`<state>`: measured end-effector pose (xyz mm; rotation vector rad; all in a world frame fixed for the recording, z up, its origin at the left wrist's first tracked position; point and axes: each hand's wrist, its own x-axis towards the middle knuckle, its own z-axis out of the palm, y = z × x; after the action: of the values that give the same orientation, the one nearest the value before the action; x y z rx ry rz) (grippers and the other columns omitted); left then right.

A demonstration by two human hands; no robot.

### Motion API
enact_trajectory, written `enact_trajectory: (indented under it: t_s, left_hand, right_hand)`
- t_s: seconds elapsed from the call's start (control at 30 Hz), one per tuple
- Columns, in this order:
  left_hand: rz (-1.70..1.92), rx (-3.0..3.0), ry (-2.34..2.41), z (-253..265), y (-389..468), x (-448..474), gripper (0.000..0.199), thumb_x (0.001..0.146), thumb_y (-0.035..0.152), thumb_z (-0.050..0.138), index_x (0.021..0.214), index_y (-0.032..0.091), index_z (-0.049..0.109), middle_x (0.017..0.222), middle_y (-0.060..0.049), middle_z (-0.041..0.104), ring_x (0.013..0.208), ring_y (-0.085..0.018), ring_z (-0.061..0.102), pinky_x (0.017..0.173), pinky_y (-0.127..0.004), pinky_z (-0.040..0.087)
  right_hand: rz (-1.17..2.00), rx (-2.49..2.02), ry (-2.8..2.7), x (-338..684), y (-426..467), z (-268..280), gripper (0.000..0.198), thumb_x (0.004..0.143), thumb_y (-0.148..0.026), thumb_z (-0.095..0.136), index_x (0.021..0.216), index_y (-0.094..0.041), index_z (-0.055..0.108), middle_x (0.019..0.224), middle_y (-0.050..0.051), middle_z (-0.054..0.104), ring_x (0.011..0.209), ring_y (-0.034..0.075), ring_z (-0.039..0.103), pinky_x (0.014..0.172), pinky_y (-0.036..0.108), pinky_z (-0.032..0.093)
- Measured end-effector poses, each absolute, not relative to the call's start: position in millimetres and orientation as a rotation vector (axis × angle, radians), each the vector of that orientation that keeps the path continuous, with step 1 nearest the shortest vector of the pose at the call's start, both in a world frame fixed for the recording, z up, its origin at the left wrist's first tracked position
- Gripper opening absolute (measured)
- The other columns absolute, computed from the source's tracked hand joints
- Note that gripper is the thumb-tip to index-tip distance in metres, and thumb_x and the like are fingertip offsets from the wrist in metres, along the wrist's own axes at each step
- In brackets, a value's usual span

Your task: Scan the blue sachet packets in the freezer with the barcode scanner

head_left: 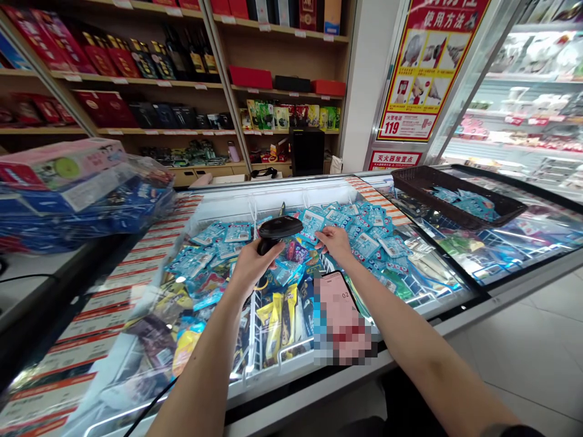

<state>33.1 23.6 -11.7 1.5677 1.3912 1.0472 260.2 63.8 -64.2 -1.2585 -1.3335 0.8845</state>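
Observation:
My left hand is wrapped around the handle of a black barcode scanner, its head turned to the right. With the fingertips of my right hand I pinch a small blue packet, printed side with a barcode up, just right of the scanner head. Many similar blue packets lie in two spreads, a left pile and a right pile, over the glass-topped freezer. A phone with a lit, partly blurred screen lies below my right wrist.
Yellow ice cream wrappers show through the glass. A brown basket with more blue packets stands at the right. Stacked boxes in plastic rise at the left. Shelves of boxes and bottles line the back, beside a red sign.

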Motion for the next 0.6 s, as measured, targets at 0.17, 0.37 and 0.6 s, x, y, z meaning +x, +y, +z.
enact_trajectory:
  t_s: [0.17, 0.37, 0.6]
  left_hand:
    - [1.082, 1.514, 1.410, -8.8, 23.2, 22.2, 0.044, 0.065, 0.055, 0.071, 0.080, 0.015, 0.062, 0.055, 0.000, 0.057, 0.049, -0.013, 0.053, 0.050, -0.026, 0.043]
    - [1.159, 1.474, 1.395, -7.9, 25.7, 5.6, 0.043, 0.064, 0.054, 0.072, 0.078, 0.015, 0.060, 0.059, 0.001, 0.057, 0.048, -0.012, 0.052, 0.050, -0.025, 0.043]
    - [1.194, 1.483, 1.556, -13.4, 29.8, -10.8, 0.047, 0.062, 0.057, 0.073, 0.083, 0.016, 0.062, 0.063, 0.000, 0.060, 0.049, -0.015, 0.056, 0.045, -0.024, 0.039]
  right_hand:
    - [0.816, -1.249, -1.261, 265.0, 64.1, -56.7, 0.031, 0.078, -0.047, 0.060, 0.087, -0.018, 0.060, 0.063, 0.004, 0.068, 0.053, 0.024, 0.068, 0.037, 0.029, 0.045]
    - [0.655, -1.324, -1.098, 293.0, 73.9, -54.4, 0.046, 0.080, -0.046, 0.056, 0.113, -0.015, 0.055, 0.083, 0.009, 0.071, 0.057, 0.021, 0.069, 0.040, 0.027, 0.047]
    - [0.386, -1.436, -1.067, 320.5, 75.2, -56.7, 0.040, 0.083, -0.042, 0.050, 0.108, -0.012, 0.059, 0.091, 0.012, 0.069, 0.063, 0.020, 0.066, 0.060, 0.034, 0.054]
